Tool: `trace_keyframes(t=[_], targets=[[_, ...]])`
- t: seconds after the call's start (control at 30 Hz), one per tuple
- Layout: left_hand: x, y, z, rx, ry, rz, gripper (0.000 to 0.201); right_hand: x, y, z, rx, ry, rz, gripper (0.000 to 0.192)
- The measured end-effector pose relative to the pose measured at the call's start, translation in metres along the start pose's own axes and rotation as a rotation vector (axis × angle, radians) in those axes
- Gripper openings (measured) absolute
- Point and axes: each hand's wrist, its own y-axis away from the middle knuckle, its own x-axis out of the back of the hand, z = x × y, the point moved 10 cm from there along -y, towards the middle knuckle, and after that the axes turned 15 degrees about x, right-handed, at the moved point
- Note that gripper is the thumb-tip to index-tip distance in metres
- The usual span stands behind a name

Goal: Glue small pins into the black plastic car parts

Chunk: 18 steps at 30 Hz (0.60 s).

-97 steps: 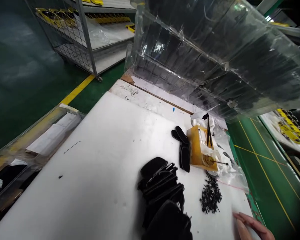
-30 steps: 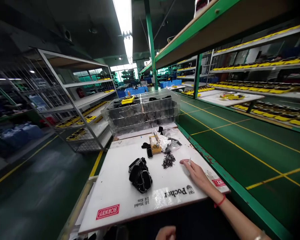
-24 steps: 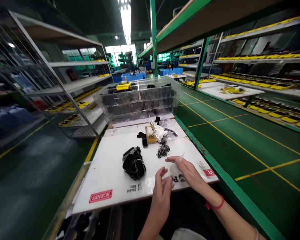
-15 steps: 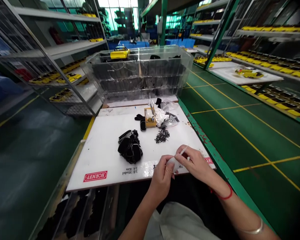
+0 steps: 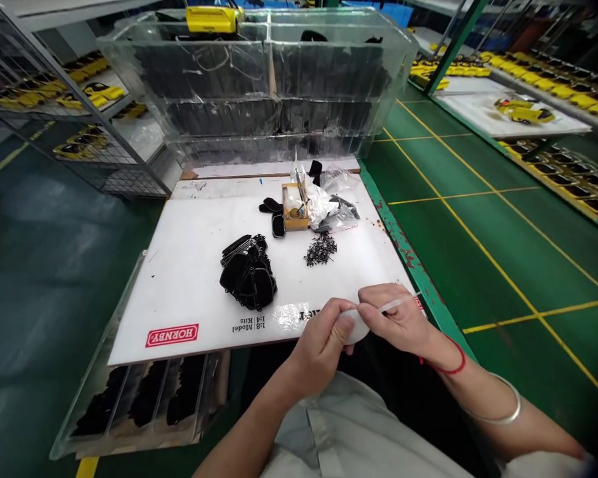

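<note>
Between my hands is a small white squeeze bottle [image 5: 357,326] with a long thin nozzle pointing right. My left hand [image 5: 323,345] grips its rounded body, thumb pressed on the side. My right hand [image 5: 391,317] is closed around the nozzle end, and its fingers partly hide where nozzle and body meet. Both hands are over the near right edge of the white board [image 5: 179,279]. To their left lies a heap of black, silver-edged parts [image 5: 249,273]. Beyond them is a scatter of small black pieces [image 5: 321,249], perhaps screws.
A yellow box [image 5: 296,207] of small items stands near the back, beside crumpled white paper and plastic bags [image 5: 339,206]. Large clear bins [image 5: 274,86] rise behind the board. A divided clear tray [image 5: 144,405] with black parts sits low at left. Shelves [image 5: 94,99] hold yellow model bodies.
The view has tipped downward. My right hand has curled more tightly around the nozzle, with its fingers now folded in. My left hand keeps its grip on the bottle body.
</note>
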Motion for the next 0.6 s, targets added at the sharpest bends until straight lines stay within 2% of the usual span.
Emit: trace_keyframes(t=[0.13, 0.43, 0.6], targets=[[-0.003, -0.004, -0.002, 0.054, 0.117, -0.086, 0.032, 0.000, 0.000, 0.002, -0.003, -0.007, -0.001, 0.041], [-0.014, -0.012, -0.009, 0.059, 0.385, -0.247, 0.033, -0.005, 0.002, 0.007, -0.055, -0.050, -0.006, 0.041], [-0.029, -0.018, -0.018, 0.120, 0.552, -0.457, 0.032, -0.009, 0.001, 0.006, -0.004, -0.044, -0.071, 0.040]])
